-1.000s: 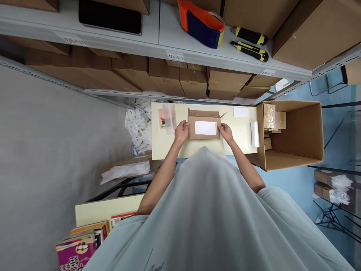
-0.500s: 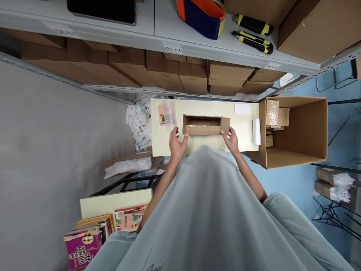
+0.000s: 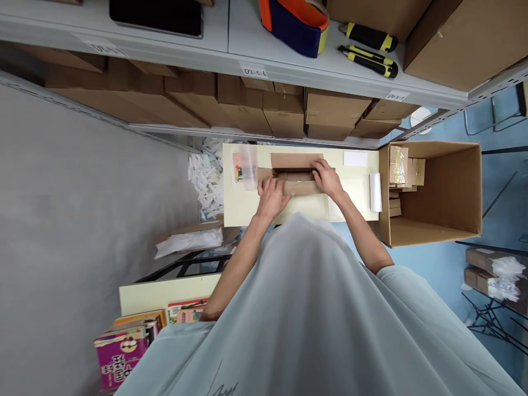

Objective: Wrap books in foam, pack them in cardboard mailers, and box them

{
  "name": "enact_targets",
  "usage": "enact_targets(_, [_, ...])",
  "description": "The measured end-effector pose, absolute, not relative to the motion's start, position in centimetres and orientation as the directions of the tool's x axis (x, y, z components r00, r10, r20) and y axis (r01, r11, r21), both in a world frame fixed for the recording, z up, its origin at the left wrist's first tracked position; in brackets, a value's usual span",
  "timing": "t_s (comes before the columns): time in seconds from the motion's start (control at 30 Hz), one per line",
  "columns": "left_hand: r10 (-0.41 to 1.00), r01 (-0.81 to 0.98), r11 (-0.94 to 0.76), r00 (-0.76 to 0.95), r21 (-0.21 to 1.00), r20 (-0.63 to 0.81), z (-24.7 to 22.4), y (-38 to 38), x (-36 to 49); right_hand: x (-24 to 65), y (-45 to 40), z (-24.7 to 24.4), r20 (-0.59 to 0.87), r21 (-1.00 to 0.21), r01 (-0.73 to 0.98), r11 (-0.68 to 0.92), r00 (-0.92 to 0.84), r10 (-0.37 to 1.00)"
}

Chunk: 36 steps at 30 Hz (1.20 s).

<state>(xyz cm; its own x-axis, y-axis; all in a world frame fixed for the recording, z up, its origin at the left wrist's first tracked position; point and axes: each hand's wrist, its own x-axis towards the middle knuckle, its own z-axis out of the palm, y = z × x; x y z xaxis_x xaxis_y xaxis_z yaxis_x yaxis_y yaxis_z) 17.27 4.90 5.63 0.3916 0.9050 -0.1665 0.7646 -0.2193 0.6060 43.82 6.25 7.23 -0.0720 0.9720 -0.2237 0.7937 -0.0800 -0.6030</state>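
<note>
Brown box (image 3: 299, 177), mouth up, at about the middle of the pale table (image 3: 358, 204), between my two hands; left hand (image 3: 272, 199) at the near left corner, fingers bent and slightly apart over the left flap (image 3: 264, 174), thumb reaching right along the near flap (image 3: 307, 188); right hand (image 3: 328, 179) at the far right corner, fingers curled in towards the rim, only a small gap from thumb to fingertips. Both hands sit small in the view; I cannot tell whether either has a true pinch on the board or merely presses it.

Progress, as I judge it: the body is squared up and stands on its own base, so that part looks done; closing is not done, since the far flap (image 3: 295, 160) leans outward, the left one lies out sideways, and the mouth shows bare brown walls within; the mouth is not sealed either.

Nearby: clear sleeve (image 3: 249, 168) left of the box, well short of touching; white slip (image 3: 355, 159) and white roll (image 3: 375, 192) to the right, untouched; carton (image 3: 449, 192) beyond the table's right end, small boxes (image 3: 398, 165) inside; cutters (image 3: 371, 64) on the shelf (image 3: 247, 38), away from either hand.
</note>
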Motion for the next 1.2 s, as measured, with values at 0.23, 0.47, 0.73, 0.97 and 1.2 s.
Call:
enact_targets(0.23, [0.885, 0.723, -0.205, 0.425, 0.66, -0.191, 4.7, 2.3, 15.5, 44.8, 8.6, 5.5, -0.275, -0.536, 0.843, -0.051, -0.117, 0.954])
enact_targets(0.47, [0.841, 0.703, -0.238, 0.494, 0.671, -0.219, 3.7, 1.0, 15.8, 43.4, 9.5, 4.9, -0.334, -0.38, 0.925, -0.014, -0.123, 0.935])
enact_targets(0.73, [0.87, 0.743, -0.31, 0.473, 0.593, -0.138, 1.3, 1.9, 15.7, 43.4, 9.7, 6.7, -0.406, -0.196, 0.98, 0.024, -0.104, 0.908])
enact_targets(0.97, [0.861, 0.706, -0.298, 0.49, 0.642, -0.139, 0.4, 2.7, 15.6, 42.1, 7.9, 7.4, -0.414, -0.143, 0.986, -0.087, 0.02, 0.91])
enact_targets(1.2, [0.895, 0.519, -0.273, 0.446, 0.81, 0.015, 3.9, 2.6, 13.2, 37.2, 7.5, 9.3, -0.238, -0.336, 0.932, -0.138, 0.057, 0.97])
